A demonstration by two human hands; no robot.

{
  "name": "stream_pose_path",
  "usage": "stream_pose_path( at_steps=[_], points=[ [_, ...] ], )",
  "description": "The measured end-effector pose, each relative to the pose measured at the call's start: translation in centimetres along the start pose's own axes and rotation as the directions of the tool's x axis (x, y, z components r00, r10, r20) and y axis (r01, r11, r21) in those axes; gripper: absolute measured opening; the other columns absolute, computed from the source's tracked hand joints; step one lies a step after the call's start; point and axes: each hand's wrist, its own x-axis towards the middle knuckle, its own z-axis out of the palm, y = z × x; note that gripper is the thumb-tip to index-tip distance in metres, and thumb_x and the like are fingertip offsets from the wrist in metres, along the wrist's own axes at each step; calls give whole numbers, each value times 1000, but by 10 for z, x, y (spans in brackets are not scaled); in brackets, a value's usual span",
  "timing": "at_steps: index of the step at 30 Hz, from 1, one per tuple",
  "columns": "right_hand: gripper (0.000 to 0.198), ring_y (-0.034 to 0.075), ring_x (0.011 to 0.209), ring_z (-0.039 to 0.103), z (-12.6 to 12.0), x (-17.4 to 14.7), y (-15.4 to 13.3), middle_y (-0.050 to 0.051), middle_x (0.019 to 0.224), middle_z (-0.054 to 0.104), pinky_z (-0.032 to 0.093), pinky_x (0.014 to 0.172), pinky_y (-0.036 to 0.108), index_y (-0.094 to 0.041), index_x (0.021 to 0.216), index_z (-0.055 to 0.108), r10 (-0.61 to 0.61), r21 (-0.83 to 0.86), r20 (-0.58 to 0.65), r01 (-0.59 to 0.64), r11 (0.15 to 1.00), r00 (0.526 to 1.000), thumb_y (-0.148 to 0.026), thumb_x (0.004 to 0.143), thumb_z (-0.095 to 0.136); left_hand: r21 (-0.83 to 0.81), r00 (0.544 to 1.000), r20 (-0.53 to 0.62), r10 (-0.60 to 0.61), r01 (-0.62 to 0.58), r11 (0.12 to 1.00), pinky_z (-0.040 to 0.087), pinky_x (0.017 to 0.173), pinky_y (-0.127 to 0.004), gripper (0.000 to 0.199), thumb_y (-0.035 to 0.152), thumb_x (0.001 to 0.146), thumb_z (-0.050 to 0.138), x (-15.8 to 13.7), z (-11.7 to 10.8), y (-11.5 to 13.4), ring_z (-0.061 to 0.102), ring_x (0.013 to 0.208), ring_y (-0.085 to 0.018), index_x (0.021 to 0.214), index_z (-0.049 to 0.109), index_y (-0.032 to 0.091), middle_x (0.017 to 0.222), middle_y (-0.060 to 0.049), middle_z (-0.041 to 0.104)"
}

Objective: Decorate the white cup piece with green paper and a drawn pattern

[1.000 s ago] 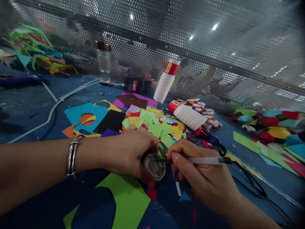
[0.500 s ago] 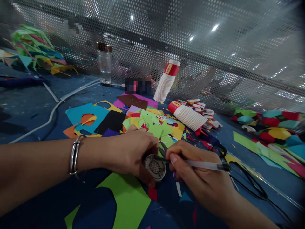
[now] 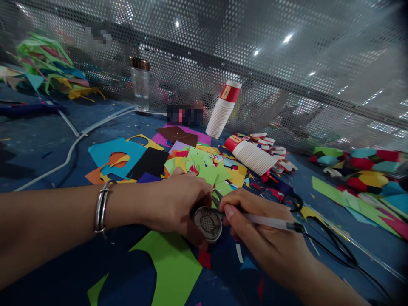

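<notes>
Well in from the table's (image 3: pixel 35 136) far edge, the left hand (image 3: pixel 178 199) clamps a patterned disc (image 3: pixel 208 224) — probably to steady it — while the right hand (image 3: pixel 270 240) pinches a pen (image 3: pixel 267 222) near its tip, likely for control.

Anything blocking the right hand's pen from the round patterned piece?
Nothing visible: the pen in the right hand reaches over the upper edge of the round patterned piece. The left hand grips its left side; a pointed grey blade lies just beyond.
</notes>
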Motion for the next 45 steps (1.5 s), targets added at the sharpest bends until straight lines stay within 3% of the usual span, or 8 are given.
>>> stream_pose_path(
  at_steps=[29, 36, 45],
  points=[
    [20, 7, 55, 55, 2, 1, -2, -4, 69, 60, 42, 55, 22, -20, 84, 58, -17, 82, 12, 16, 996, 1000, -18, 100, 45, -15, 1000, 1, 25, -25, 1000, 31, 72, -32, 49, 55, 60, 85, 2, 3, -4, 60, 87, -22, 89, 64, 21, 92, 0, 70],
    [21, 8, 55, 55, 2, -1, 2, -4, 66, 58, 42, 53, 22, -20, 82, 57, 7, 79, 15, -8, 997, 1000, -18, 99, 44, -35, 1000, 9, 0, 0, 999, 30, 69, -31, 45, 48, 60, 86, 1, 1, -3, 59, 81, -20, 87, 64, 20, 89, 0, 69],
    [20, 9, 54, 56, 0, -1, 6, -3, 66, 60, 43, 54, 23, -20, 85, 58, 11, 21, -24, -10, 1000, 1000, -19, 99, 44, -22, 1000, 5, 5, -5, 1000, 30, 70, -30, 49, 53, 59, 86, 1, 1, -3, 59, 83, -20, 88, 64, 21, 88, 1, 68]
  ],
)
